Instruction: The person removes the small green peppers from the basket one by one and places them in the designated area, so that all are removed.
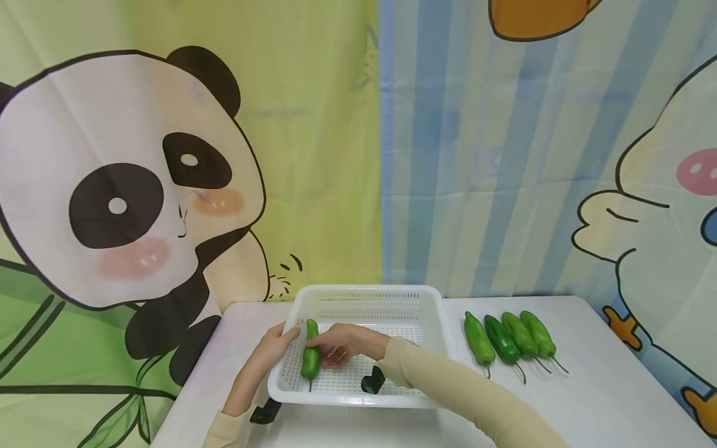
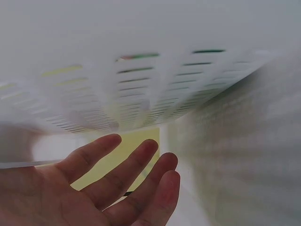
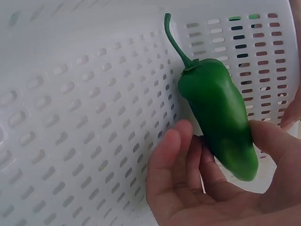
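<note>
A white perforated plastic basket [image 1: 370,398] stands on the table. Inside it, near the left wall, my right hand [image 1: 350,343] holds a green pepper [image 1: 310,358] between thumb and fingers. The right wrist view shows this pepper [image 3: 218,110] close up, stem upward, thumb on one side and fingertips on the other. My left hand [image 1: 272,348] is at the basket's left side with the thumb over the rim. In the left wrist view its fingers [image 2: 134,176] reach along the outside of the slotted wall [image 2: 136,89]; the thumb is blurred there.
To the right of the basket, several green peppers [image 1: 506,339] lie side by side on the white table [image 1: 594,398], stems toward the front. Behind the table hangs a printed curtain [image 1: 330,186] with cartoon animals. Dark wrist devices [image 1: 373,379] sit at both wrists.
</note>
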Available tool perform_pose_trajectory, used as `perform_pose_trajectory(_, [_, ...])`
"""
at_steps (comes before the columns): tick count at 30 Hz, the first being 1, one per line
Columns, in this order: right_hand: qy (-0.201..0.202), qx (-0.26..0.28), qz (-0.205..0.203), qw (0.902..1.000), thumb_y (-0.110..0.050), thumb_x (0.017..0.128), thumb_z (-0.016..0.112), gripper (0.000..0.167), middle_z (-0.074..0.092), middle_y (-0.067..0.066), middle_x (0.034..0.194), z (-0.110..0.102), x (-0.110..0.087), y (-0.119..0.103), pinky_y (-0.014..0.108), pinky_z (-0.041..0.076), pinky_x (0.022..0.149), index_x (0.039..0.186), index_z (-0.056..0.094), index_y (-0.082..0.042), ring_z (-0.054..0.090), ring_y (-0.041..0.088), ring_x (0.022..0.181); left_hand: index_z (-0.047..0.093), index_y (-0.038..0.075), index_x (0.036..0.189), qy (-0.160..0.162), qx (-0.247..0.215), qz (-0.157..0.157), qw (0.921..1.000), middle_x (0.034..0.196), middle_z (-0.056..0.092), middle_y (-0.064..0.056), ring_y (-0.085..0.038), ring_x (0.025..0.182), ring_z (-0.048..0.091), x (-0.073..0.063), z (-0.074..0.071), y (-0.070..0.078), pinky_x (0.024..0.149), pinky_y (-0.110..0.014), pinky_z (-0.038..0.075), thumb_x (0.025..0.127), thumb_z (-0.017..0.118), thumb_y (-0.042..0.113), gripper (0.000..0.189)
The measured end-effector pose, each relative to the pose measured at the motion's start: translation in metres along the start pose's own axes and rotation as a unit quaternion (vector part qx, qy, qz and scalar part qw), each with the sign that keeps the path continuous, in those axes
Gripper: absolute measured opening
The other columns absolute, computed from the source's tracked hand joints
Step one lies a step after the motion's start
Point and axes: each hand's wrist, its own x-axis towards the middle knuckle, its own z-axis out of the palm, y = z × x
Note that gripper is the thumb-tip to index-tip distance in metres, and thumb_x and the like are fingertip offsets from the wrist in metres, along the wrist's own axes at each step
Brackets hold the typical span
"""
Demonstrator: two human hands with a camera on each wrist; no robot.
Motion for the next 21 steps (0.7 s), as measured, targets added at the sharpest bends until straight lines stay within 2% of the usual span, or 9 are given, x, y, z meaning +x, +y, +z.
perform_pose_trajectory(10, [0.002,-0.003,-0.005,1.0,-0.039,0.093,0.066,0.036,0.068,0.009,0.085,-0.0015,0.0073,0.0048,0.025,0.055,0.056,0.094,0.067,-0.003,0.062,0.018,0.069,0.043,0.003,0.15,0.001,-0.005,-0.002,1.0,0.119,0.068,-0.029,-0.032,0.082,0.076,0.0008,0.0001,-0.0002,0.06,-0.043,0.066,0.106,0.046,0.026,0.049])
perform_pose_trajectory(15, [0.002,-0.007,-0.006,1.0,-0.04,0.093,0.065,0.037,0.07,0.011,0.087,-0.0022,0.0069,0.004,0.027,0.055,0.057,0.096,0.067,-0.003,0.063,0.019,0.07,0.043,0.003,0.15,0.0,-0.009,-0.002,1.0,0.119,0.068,-0.027,-0.031,0.081,0.076,0.0004,0.0009,-0.0016,0.06,-0.043,0.066,0.106,0.047,0.025,0.049])
perform_pose_trajectory(21, [-0.003,-0.01,-0.012,0.9999,-0.04,0.093,0.064,0.038,0.072,0.013,0.092,-0.0076,0.0041,0.0035,0.033,0.062,0.067,0.1,0.068,-0.003,0.066,0.02,0.074,0.043,0.003,0.15,-0.002,-0.011,-0.001,0.9999,0.12,0.068,-0.027,-0.031,0.082,0.076,0.0008,0.0006,-0.0033,0.061,-0.043,0.066,0.106,0.047,0.025,0.05])
